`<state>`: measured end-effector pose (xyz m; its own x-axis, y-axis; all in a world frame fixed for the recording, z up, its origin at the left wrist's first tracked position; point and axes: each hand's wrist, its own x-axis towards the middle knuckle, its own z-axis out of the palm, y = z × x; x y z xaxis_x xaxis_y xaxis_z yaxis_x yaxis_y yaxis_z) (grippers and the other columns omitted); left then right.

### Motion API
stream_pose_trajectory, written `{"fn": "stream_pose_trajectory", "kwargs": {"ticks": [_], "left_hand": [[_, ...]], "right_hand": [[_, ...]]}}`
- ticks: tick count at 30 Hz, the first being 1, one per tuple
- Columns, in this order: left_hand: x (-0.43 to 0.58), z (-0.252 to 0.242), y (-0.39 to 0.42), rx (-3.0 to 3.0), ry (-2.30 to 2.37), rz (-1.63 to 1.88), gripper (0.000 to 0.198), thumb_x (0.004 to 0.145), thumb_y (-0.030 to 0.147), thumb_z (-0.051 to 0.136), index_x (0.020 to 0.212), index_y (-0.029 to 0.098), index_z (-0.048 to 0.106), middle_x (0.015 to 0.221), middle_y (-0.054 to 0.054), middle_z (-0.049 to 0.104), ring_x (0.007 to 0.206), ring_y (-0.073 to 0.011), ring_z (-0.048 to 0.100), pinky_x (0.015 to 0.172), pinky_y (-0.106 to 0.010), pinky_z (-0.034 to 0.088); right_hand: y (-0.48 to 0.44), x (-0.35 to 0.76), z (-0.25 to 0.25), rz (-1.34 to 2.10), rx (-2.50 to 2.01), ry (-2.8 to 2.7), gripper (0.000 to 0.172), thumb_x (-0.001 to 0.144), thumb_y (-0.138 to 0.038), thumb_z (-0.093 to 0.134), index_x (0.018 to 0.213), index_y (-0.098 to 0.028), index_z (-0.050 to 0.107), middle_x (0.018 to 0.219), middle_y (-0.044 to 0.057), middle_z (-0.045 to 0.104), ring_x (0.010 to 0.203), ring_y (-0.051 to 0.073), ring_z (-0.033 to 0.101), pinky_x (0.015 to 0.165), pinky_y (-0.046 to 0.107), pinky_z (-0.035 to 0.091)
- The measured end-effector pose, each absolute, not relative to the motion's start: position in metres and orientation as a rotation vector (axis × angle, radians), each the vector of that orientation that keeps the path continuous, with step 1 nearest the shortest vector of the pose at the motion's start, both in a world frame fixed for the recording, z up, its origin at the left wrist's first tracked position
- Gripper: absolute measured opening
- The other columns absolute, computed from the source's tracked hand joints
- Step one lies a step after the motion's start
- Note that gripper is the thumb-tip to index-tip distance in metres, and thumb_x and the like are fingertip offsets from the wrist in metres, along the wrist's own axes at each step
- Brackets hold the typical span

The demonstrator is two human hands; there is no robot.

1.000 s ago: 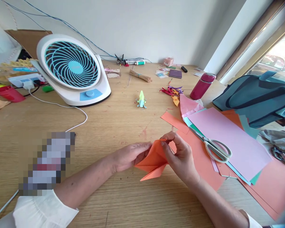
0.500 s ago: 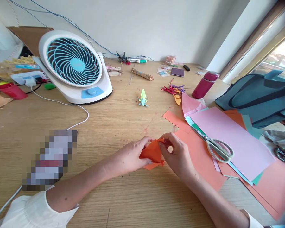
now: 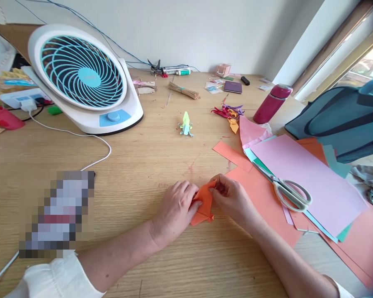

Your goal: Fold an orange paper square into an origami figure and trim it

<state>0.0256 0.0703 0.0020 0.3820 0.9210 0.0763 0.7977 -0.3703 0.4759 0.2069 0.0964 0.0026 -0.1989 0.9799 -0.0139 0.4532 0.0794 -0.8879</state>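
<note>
A folded orange paper (image 3: 203,204) lies on the wooden table (image 3: 161,157) between my two hands. My left hand (image 3: 176,209) rests flat on its left side, fingers pressing the paper down. My right hand (image 3: 231,198) pinches the paper's upper right edge with curled fingers. Most of the paper is covered by my fingers.
Scissors (image 3: 286,188) lie on a stack of pink and orange sheets (image 3: 301,178) to the right. A white and blue fan (image 3: 81,78) with its cable stands at back left. A small paper figure (image 3: 185,124), paper scraps (image 3: 228,112), a red bottle (image 3: 271,103) and a blue bag (image 3: 342,120) are further off.
The orange paper has been folded smaller and pressed down onto the table. My left hand moved on top of it and both hands drew closer together.
</note>
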Motion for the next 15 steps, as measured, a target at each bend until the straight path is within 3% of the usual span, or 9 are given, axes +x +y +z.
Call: {"fn": "stream_pose_trajectory", "kwargs": {"ticks": [9,15], "left_hand": [[0.023,-0.0005,0.0714,2.338,1.47,0.534,0.014,0.092,0.013,0.056,0.082,0.02,0.049,0.087,-0.003,0.058,0.081,-0.0211,0.052,0.07,-0.033,0.04],[0.023,-0.0043,0.07,2.452,1.46,0.61,0.014,0.091,0.008,0.053,0.086,0.02,0.049,0.085,-0.001,0.057,0.079,-0.0196,0.052,0.069,-0.032,0.042]], "right_hand": [[0.0978,0.2068,0.0055,1.098,-1.447,-1.648,0.009,0.083,-0.022,0.053,0.076,-0.02,0.057,0.067,-0.002,0.058,0.06,0.013,0.051,0.055,0.023,0.039],[0.097,0.2077,0.0076,1.083,-1.507,-1.638,0.009,0.085,-0.025,0.053,0.078,-0.02,0.057,0.069,-0.002,0.059,0.062,0.013,0.052,0.056,0.023,0.04]]}}
